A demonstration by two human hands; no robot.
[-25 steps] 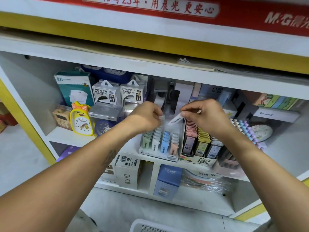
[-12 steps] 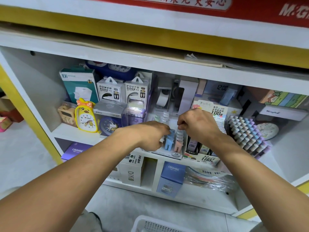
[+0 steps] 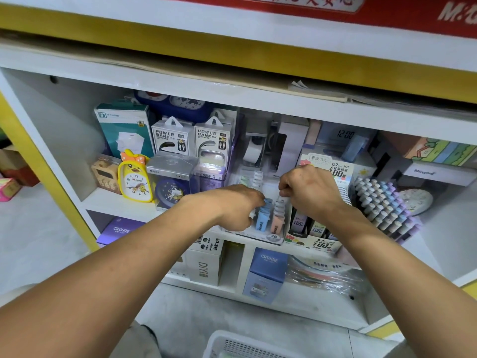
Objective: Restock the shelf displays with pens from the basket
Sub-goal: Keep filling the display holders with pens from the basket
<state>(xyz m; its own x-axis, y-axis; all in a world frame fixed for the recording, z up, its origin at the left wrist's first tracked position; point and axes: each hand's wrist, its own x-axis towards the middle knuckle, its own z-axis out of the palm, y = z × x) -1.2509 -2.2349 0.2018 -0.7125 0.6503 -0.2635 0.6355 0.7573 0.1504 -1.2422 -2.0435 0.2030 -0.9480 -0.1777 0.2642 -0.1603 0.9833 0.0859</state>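
A clear display tray (image 3: pixel 273 237) on the middle shelf holds rows of small pastel cases (image 3: pixel 263 220) in blue and pink. My left hand (image 3: pixel 232 206) lies over the tray's left rows with its fingers curled down onto the cases, and one fingertip touches the blue row. My right hand (image 3: pixel 308 192) hovers over the tray's right side and pinches a pale case (image 3: pixel 281 196) at the top of the pink row. A white basket (image 3: pixel 232 343) shows at the bottom edge, its contents hidden.
A carton of 0.7 mm lead packs (image 3: pixel 317 233) and a rack of pastel capped pens (image 3: pixel 382 202) stand right of the tray. Clocks (image 3: pixel 135 180) and power bank boxes (image 3: pixel 171 138) fill the left. Boxes (image 3: pixel 265 275) sit on the lower shelf.
Both hands dropped from above the tray down onto it. The pale case in my right hand went from tilted in the air to the top of the pink row.
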